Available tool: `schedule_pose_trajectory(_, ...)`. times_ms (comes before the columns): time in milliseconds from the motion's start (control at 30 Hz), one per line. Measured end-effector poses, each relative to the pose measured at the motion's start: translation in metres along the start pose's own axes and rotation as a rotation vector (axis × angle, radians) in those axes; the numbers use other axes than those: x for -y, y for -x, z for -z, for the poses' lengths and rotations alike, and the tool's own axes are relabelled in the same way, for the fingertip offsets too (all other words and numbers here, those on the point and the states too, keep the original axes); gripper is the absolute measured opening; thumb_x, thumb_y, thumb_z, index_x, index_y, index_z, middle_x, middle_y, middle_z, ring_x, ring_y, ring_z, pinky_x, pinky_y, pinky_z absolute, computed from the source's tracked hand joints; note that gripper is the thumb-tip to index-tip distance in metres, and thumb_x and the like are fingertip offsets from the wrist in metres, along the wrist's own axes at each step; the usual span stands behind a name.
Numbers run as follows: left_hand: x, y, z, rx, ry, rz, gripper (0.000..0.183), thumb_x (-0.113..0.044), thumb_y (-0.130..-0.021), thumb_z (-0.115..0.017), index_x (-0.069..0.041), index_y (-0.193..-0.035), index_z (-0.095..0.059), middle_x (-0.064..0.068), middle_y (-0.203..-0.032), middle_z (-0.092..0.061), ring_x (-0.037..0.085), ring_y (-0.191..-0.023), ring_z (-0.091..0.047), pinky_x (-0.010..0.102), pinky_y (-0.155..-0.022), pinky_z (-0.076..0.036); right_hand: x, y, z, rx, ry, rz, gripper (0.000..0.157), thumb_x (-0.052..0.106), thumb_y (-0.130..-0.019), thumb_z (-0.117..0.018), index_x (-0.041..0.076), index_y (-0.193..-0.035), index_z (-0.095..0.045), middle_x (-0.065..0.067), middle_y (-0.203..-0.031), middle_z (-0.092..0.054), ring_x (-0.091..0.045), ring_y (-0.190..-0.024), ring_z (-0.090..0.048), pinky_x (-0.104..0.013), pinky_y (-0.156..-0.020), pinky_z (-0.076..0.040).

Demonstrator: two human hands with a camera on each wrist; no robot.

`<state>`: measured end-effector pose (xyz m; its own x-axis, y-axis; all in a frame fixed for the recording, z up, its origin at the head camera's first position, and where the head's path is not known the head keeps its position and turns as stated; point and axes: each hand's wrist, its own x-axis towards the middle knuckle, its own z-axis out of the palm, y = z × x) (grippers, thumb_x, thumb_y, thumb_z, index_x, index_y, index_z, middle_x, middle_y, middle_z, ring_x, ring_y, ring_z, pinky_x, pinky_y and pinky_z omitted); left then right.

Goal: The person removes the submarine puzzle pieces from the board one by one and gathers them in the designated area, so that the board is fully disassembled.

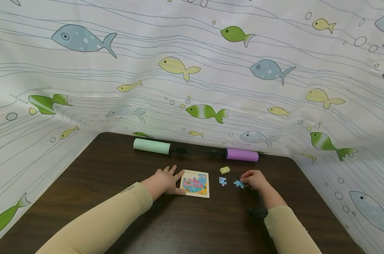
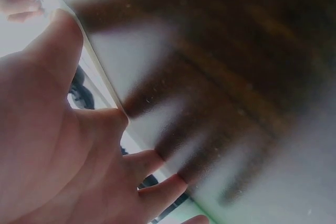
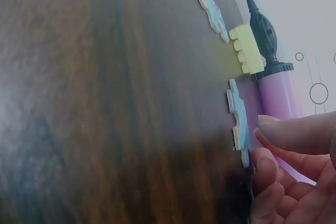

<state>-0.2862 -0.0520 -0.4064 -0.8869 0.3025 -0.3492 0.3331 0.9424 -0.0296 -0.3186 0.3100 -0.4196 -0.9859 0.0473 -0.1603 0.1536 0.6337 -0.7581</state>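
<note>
My left hand (image 1: pixel 168 181) lies spread at the left side of a small square puzzle board (image 1: pixel 207 194), its thumb and index finger at the frame. A pink and blue sea picture fills much of the board; pale gaps show near its top. In the left wrist view, the straight fingers (image 2: pixel 161 195) touch the dark table. My right hand (image 1: pixel 257 180) pinches the right end of a blue puzzle piece (image 1: pixel 239 184), low over the table, fingers curled. Another blue puzzle piece (image 1: pixel 222 181) lies between that one and the board.
A pale yellow toy brick (image 1: pixel 225 170) sits behind the loose pieces. Along the table's back edge lie a mint-green hand pump (image 1: pixel 152 146) and a purple hand pump (image 1: pixel 242 155). A fish-patterned sheet (image 1: pixel 141 116) surrounds the dark table (image 1: pixel 192 225).
</note>
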Motion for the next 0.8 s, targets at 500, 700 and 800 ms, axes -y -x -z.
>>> schedule_pose_trajectory(500, 0.0, 0.0, -0.001, -0.001, 0.006, -0.002, 0.091, -0.076, -0.086, -0.046, -0.029, -0.16, -0.019, 0.009, -0.163, -0.018, 0.034, -0.146, -0.023, 0.054, -0.111, -0.025, 0.038, -0.007, -0.018, 0.033, -0.017, 0.096, 0.01, 0.005, -0.091, -0.07, -0.003, -0.097, -0.07, -0.008, -0.081, -0.061, -0.017, -0.059, -0.049, -0.032, -0.055, -0.043)
schedule_pose_trajectory(700, -0.001, 0.002, 0.001, -0.005, 0.005, 0.002, 0.091, -0.076, -0.086, -0.047, -0.029, -0.16, -0.02, 0.009, -0.162, -0.019, 0.034, -0.145, -0.024, 0.054, -0.111, -0.026, 0.054, -0.009, -0.037, 0.042, 0.009, 0.133, 0.006, 0.005, -0.089, -0.072, -0.001, -0.092, -0.071, -0.007, -0.08, -0.065, -0.018, -0.061, -0.053, -0.03, -0.054, -0.044)
schedule_pose_trajectory(800, -0.001, 0.002, 0.002, -0.002, -0.003, 0.008, 0.091, -0.076, -0.086, -0.046, -0.03, -0.16, -0.019, 0.008, -0.163, -0.018, 0.033, -0.146, -0.024, 0.053, -0.111, -0.026, 0.063, -0.008, -0.047, 0.052, 0.019, 0.139, 0.005, 0.005, -0.09, -0.072, 0.001, -0.092, -0.071, -0.006, -0.081, -0.066, -0.018, -0.063, -0.055, -0.03, -0.053, -0.044)
